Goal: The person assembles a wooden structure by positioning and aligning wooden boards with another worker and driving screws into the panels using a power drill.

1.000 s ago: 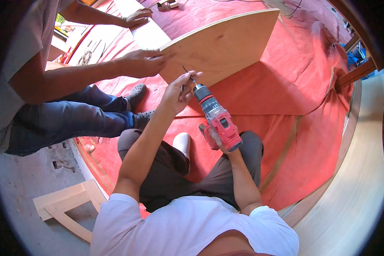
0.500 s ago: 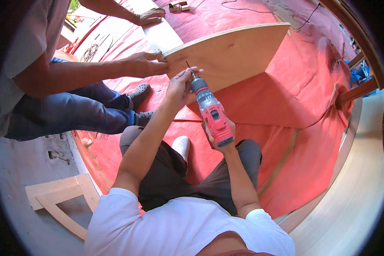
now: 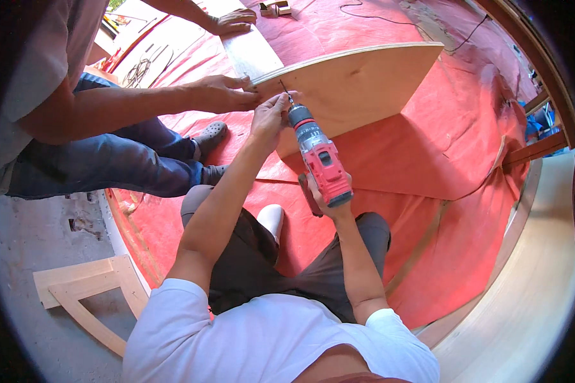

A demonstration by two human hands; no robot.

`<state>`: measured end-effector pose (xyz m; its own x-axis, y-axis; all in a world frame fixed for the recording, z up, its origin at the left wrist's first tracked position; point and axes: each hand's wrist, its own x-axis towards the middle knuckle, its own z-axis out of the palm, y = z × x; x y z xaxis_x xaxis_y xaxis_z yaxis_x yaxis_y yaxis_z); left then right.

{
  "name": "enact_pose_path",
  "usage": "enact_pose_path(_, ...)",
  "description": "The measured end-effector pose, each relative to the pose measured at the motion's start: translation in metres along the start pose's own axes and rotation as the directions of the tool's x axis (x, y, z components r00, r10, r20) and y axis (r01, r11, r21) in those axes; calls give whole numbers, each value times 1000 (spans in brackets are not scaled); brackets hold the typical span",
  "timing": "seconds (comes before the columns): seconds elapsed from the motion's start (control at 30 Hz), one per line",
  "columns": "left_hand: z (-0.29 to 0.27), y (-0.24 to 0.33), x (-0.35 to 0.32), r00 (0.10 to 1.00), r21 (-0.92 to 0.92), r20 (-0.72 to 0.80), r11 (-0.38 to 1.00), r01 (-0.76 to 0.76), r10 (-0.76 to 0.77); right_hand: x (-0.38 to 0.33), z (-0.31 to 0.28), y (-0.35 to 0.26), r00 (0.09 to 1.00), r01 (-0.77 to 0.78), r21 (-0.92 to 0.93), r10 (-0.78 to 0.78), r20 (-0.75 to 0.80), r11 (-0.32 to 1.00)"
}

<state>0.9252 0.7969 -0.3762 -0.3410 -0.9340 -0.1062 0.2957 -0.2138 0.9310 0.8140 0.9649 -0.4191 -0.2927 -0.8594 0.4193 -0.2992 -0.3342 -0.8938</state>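
My right hand (image 3: pixel 329 203) grips a red cordless drill (image 3: pixel 326 167) pointed away from me at a plywood panel (image 3: pixel 358 86). A thin dark shaft (image 3: pixel 285 88) sticks out of the drill's tip; whether it is a bit or a screw is too small to tell. Around that shaft, just ahead of the chuck, the fingers of my left hand (image 3: pixel 270 118) are pinched. The panel stands on edge, its curved upper edge running to the right. Another person's hand (image 3: pixel 227 94) holds its left end, and their other hand (image 3: pixel 234 22) lies on a pale board (image 3: pixel 252 52) behind it.
Red sheeting (image 3: pixel 415 159) covers the floor. A wooden frame piece (image 3: pixel 86 287) lies at lower left. The other person's legs (image 3: pixel 121 163) are at left. A small open box (image 3: pixel 275 9) and a dark cord (image 3: pixel 390 18) are at the back, with a wooden frame (image 3: pixel 536 147) at right.
The drill and both my hands have shifted slightly in the picture, as has the whole scene. The drill's tip stays close to the panel's left end, and both holds are the same.
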Motion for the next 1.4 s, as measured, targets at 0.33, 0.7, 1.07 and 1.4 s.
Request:
enact_pose_path(0.33,0,1,0,1000,-11,-15,1000,-5,5,1,-1,6,998,52,-141,-48,37,989)
enact_pose_path(0.7,2,6,0,1000,-54,7,998,23,-22,3,-3,7,998,-35,12,35,45,999)
enact_pose_path(1.07,-7,4,1,998,-43,68,999,-1,4,0,-2,6,998,-57,15,56,42,998)
enact_pose_path(1.4,-7,10,-2,997,-35,68,999,42,-40,1,1,8,996,40,-90,-32,83,995)
